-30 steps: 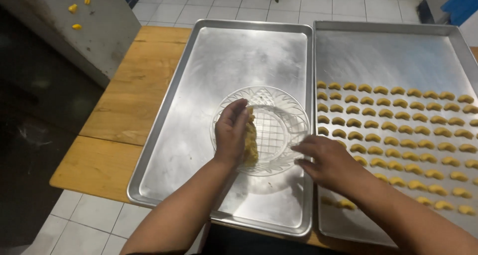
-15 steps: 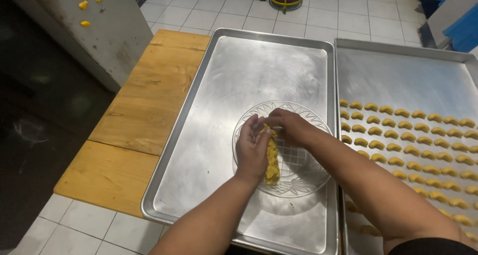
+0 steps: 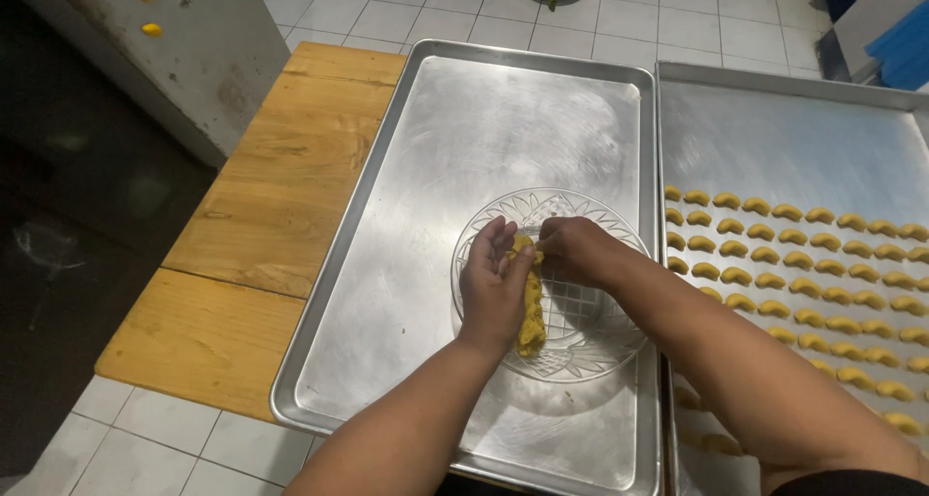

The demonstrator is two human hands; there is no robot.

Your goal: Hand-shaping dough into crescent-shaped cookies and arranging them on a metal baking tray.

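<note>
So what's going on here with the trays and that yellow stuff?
A person is working a log of yellow dough over a clear glass plate that sits on the nearly bare left baking tray. The left hand cradles the log while the right hand pinches at its top end. The right baking tray already carries rows of small crescent-shaped dough pieces.

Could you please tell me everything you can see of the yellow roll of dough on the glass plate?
The roll of dough is a long, rough, yellow-orange strip, crumbly on its surface. It lies lengthwise on the clear patterned glass plate, which sits on the left metal tray. The left hand rests along its side, and the right hand pinches its far end. Its near end lies free on the plate.
</note>
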